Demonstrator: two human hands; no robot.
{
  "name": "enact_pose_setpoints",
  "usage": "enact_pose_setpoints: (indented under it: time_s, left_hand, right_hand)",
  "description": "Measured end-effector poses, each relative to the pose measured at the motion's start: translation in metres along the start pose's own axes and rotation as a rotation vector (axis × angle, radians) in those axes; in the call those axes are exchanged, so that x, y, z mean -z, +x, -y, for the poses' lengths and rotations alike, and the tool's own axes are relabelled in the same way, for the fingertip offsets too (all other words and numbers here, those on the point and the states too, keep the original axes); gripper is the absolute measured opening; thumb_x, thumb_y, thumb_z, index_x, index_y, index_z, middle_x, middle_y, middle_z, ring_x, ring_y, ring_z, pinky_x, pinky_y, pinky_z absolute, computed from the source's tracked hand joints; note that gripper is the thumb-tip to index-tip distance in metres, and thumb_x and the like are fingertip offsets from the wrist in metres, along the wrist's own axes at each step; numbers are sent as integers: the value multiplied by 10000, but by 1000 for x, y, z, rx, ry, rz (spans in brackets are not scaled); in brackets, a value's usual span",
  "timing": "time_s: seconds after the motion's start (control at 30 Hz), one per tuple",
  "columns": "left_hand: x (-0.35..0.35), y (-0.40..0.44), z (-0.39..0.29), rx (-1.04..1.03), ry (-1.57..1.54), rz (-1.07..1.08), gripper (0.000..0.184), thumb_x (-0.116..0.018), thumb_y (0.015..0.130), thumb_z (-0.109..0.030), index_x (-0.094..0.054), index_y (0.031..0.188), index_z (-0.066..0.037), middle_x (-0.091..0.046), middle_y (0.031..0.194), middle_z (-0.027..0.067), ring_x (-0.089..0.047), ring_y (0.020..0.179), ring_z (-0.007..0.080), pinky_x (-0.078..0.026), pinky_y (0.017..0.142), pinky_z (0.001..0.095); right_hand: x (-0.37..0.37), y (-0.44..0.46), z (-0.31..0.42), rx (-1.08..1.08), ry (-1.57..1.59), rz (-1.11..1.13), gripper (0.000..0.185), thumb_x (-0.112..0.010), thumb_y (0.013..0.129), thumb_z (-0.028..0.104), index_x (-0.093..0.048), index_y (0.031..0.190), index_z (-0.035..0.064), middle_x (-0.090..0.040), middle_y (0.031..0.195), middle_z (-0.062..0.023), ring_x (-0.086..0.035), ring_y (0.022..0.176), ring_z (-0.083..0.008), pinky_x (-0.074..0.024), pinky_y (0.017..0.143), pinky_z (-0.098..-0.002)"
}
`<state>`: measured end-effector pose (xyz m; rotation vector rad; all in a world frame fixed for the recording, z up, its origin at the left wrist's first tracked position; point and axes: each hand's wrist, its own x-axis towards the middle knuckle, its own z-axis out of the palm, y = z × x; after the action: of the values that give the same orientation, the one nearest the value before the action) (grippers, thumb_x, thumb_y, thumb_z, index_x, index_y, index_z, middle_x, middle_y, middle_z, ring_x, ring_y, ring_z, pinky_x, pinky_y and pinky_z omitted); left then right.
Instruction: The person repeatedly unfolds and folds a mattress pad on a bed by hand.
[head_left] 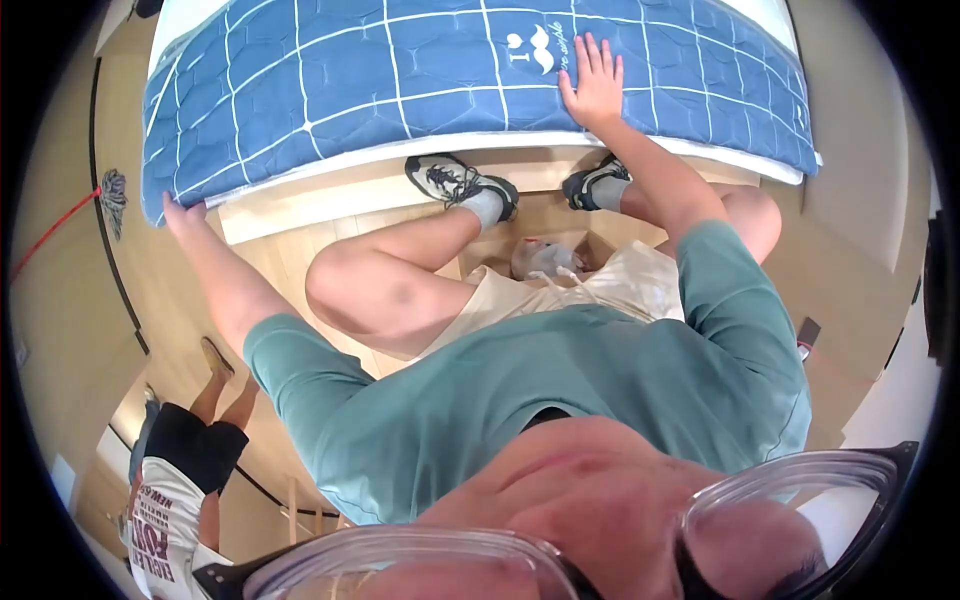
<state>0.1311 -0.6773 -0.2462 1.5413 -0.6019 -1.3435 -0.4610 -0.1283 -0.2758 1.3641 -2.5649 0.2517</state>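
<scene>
Glasses [400,540] are showing nearest the camera, along the bottom edge, with the wearer's green shirt [540,380] coming next. Further forward, a blue quilted pad [350,70] with white grid lines is lying above a pale wooden base [330,198]. Right hand [596,92] is pressing flat on the pad beside its white printed lettering, its grip wide open with fingers spread, holding nothing. Left hand [186,213] is touching the pad's near left corner; the edge is hiding its fingers, so I cannot tell how far that grip is closing. Another person [165,520] is standing behind, to the left.
</scene>
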Motion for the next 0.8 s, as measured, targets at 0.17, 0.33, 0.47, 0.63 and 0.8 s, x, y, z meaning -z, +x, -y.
enact_pose_setpoints:
  time_s: [0.17, 0.33, 0.47, 0.63, 0.8]
  left_hand:
    - [-86, -127, -48, -467, 120, 124, 466, -630, 950, -60, -525, 1398, 8, -607, 1371, 185, -630, 1192, 316, -537, 1009, 486]
    - [-151, -266, -3, -1036, 590, 235, 562, -676, 864, -166, -534, 1347, 83, -651, 1250, 258, -629, 1154, 363, -466, 1038, 448]
    - [-193, -372, 62, -1521, 626, 451, 490, -635, 746, 11, -597, 1233, 52, -644, 1268, 233, -598, 1196, 438, -463, 1057, 479]
    - [-225, -457, 152, -1606, 786, 753, 505, -700, 695, 9, -616, 1191, -38, -654, 1274, 177, -617, 1180, 396, -473, 1039, 461]
    - [-206, -487, 229, -1638, 1353, 903, 519, -795, 751, -205, -611, 1227, -113, -555, 1383, 139, -493, 1332, 347, -451, 1016, 574]
  right_hand:
    - [0, -2, -2, -21, 18, -9, 716, -498, 983, 499, -378, 1589, 137, -355, 1651, -111, -281, 1534, -370, -166, 1243, -592]
    - [1, -5, -5, -35, 21, -26, 728, -483, 985, 524, -372, 1591, 136, -346, 1658, -103, -267, 1543, -358, -155, 1249, -584]
    - [4, -10, -28, 28, 158, -51, 640, -495, 1016, 468, -428, 1555, 130, -389, 1629, -127, -337, 1505, -382, -225, 1234, -565]
    - [54, -54, -127, 238, 228, -23, 487, -521, 1042, 354, -537, 1465, 112, -470, 1560, -162, -437, 1433, -397, -338, 1189, -522]
    - [95, -105, -301, -106, 107, -132, 505, -582, 987, 350, -595, 1375, 27, -548, 1464, -231, -529, 1334, -424, -429, 1123, -488]
